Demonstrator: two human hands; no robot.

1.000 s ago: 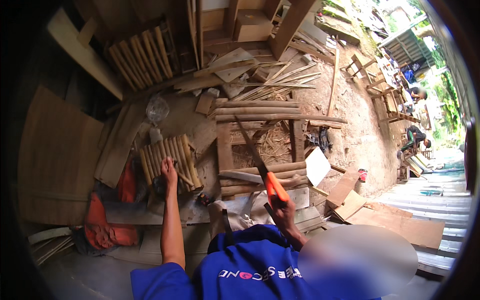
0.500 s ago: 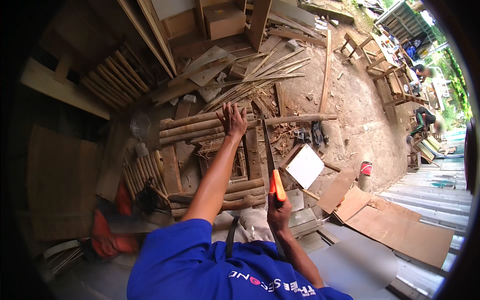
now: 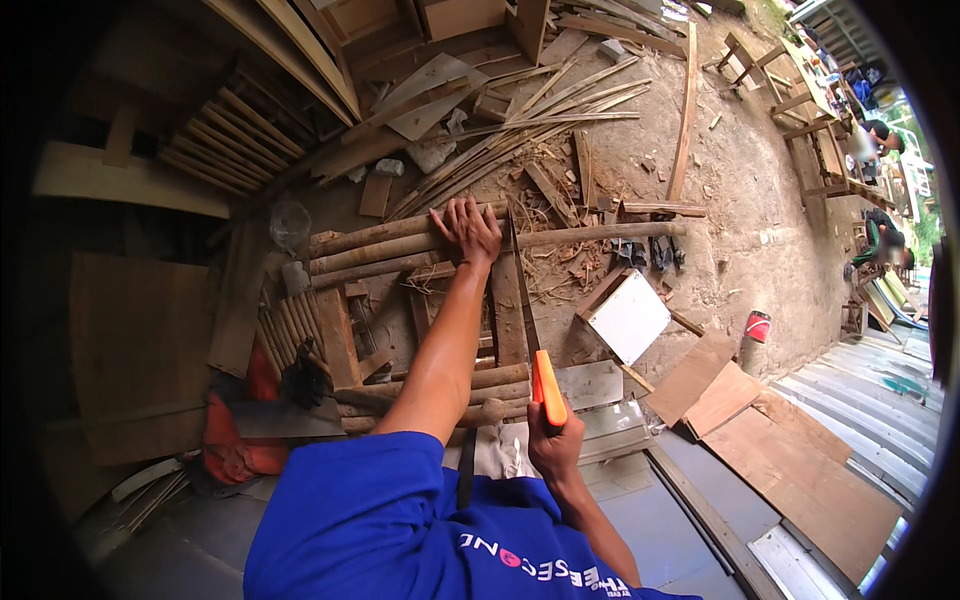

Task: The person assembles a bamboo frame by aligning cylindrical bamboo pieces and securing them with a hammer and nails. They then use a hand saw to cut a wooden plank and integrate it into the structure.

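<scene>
My right hand (image 3: 556,440) is closed round the orange handle of a handsaw (image 3: 544,385). Its dark blade points away from me and meets the poles near the right side of a wooden frame (image 3: 507,300). My left hand (image 3: 470,235) bears down on the far round wooden pole (image 3: 370,237), fingers bent over it, left of the blade. That pole ends near the blade. Beside it, a longer pole (image 3: 610,232) runs out past the frame to the right. Nearer to me, several more poles (image 3: 490,388) lie across the frame, partly behind my left forearm.
Thin wood strips (image 3: 560,120) and offcuts litter the dirt floor ahead. A short pole piece (image 3: 663,208) lies beyond the long pole. At right are a white-topped block (image 3: 630,318), a red can (image 3: 757,326) and brown boards (image 3: 790,470). People work at the far right.
My view has shifted slightly. My left hand's fingers are more bent over the pole. The saw has drawn back slightly toward me. The short pole piece now shows apart from the long pole.
</scene>
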